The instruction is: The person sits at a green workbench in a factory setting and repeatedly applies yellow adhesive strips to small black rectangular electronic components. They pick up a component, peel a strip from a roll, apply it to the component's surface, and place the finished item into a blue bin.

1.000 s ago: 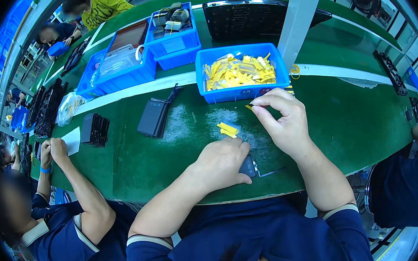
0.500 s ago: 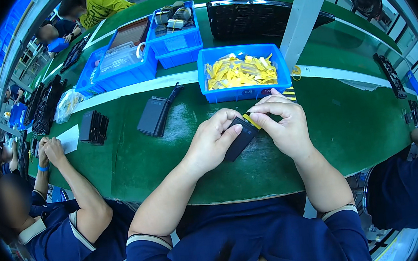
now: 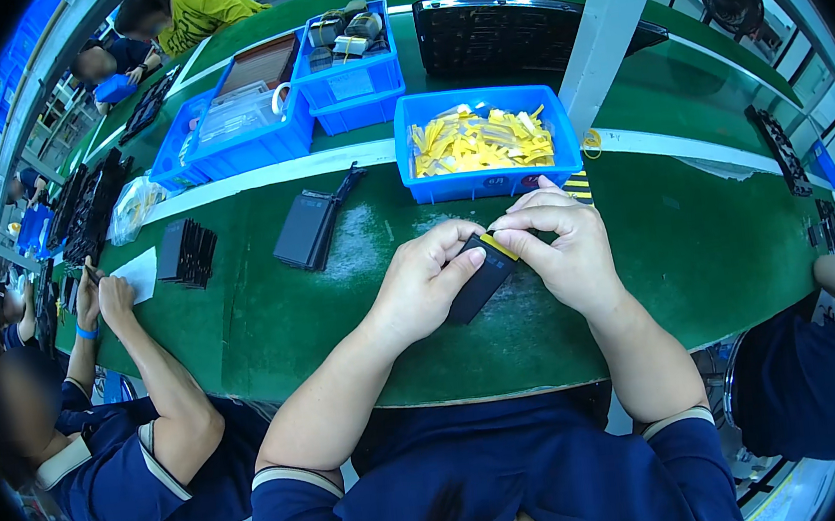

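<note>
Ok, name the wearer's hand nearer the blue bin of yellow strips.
Right: the right hand is just in front of the blue bin; the left hand lies farther left and lower.

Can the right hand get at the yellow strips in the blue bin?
Probably yes: the right hand is near the blue bin, whose top is open, and nothing seems to block the yellow strips. It is busy, though, at the black block in the left hand.

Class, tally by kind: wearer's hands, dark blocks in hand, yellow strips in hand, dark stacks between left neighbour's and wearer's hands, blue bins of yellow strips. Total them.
Hands (left hand, right hand): 2
Dark block: 1
Yellow strip: 1
Dark stacks (left stack, right stack): 2
Blue bin: 1
Total: 7
</note>
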`<state>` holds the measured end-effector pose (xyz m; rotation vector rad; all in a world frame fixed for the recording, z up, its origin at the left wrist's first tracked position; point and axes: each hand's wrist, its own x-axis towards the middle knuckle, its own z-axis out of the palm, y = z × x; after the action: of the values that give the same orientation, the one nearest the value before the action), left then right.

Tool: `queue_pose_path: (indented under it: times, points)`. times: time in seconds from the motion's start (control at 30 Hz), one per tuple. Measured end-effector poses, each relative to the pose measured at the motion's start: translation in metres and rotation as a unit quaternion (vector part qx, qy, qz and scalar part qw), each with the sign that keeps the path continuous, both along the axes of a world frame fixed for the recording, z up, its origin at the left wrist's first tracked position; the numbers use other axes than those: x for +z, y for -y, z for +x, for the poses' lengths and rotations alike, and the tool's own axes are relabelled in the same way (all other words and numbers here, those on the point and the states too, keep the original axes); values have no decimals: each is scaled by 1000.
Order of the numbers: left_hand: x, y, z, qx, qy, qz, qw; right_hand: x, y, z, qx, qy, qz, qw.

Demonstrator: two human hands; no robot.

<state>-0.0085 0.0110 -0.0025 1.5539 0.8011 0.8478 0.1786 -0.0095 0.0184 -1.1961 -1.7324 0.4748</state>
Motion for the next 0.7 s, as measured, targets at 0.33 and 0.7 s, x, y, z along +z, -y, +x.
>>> queue_pose_path:
  times: [0.33, 0.7]
  points:
    - [6, 3, 0, 12, -88, 70, 994, -4, 1, -10, -65, 111, 115, 985]
    - [4, 0, -4, 60, 22, 10, 998, 12, 4, -6, -61, 203, 220, 952]
